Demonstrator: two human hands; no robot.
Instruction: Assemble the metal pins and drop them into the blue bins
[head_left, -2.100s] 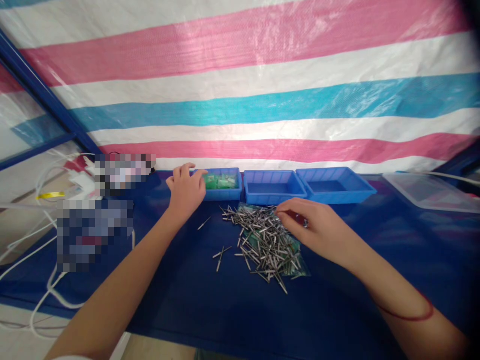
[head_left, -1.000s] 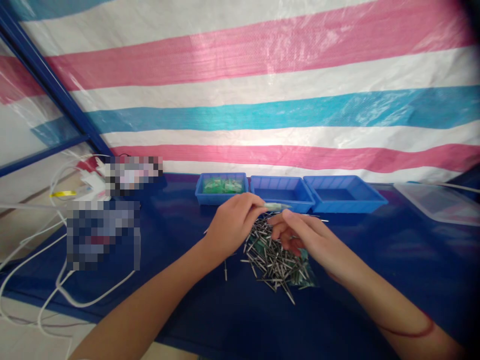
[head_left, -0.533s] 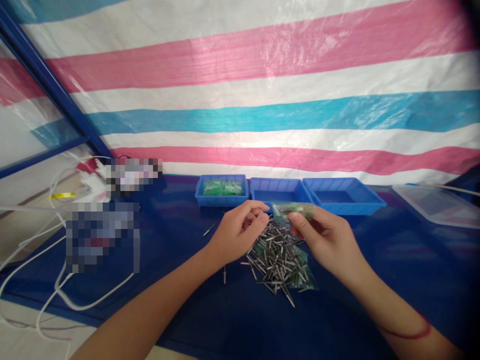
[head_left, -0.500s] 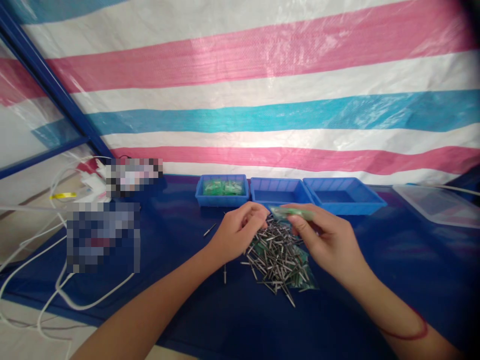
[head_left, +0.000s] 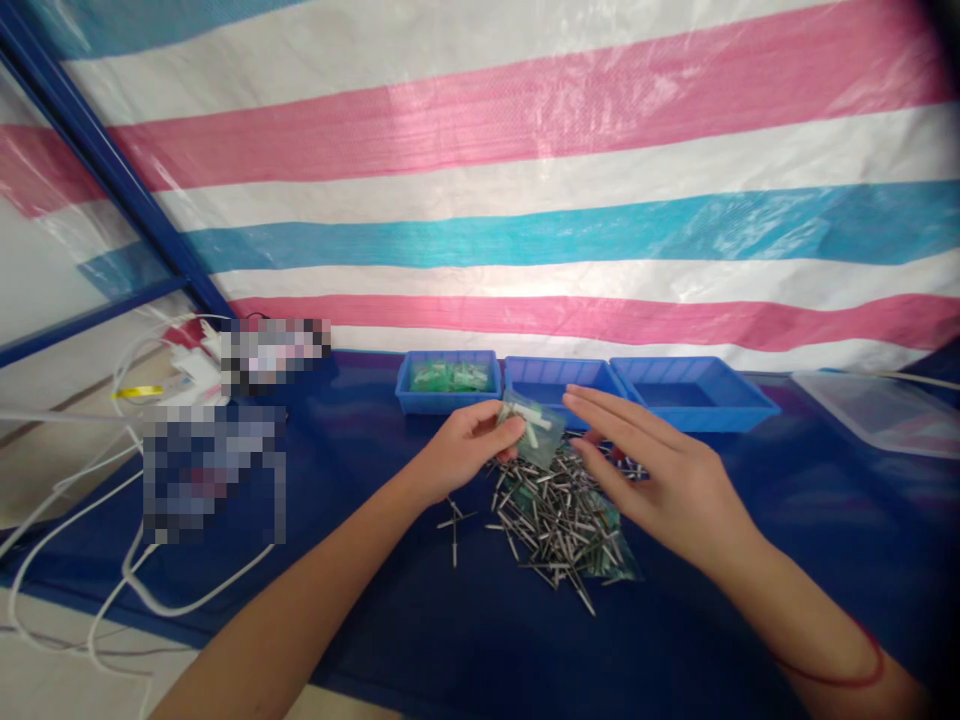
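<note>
Between the thumb and fingers of my left hand [head_left: 471, 445] is a small plastic bag [head_left: 546, 441] with a few pale, stick-like pieces inside. My right hand [head_left: 656, 465] is open just to the right of the bag, its fingers stretched out and apart from the thumb. A heap of metal blind rivets [head_left: 551, 520] lies on the dark blue table below both hands. Under the heap's right side shows another greenish plastic bag [head_left: 619, 560], partly covered. A few loose rivets [head_left: 454, 530] lie left of the heap.
Three blue bins stand in a row behind the hands. The left bin [head_left: 448, 402] holds green bagged pieces; the middle bin [head_left: 517, 375] and right bin [head_left: 739, 410] follow. A clear plastic lid [head_left: 862, 415] lies at the right. White cables [head_left: 187, 608] run along the left.
The bag has passed from my right hand to my left and now faces me more flatly. My right fingers have opened. Another loose rivet lies nearer the one left of the heap.
</note>
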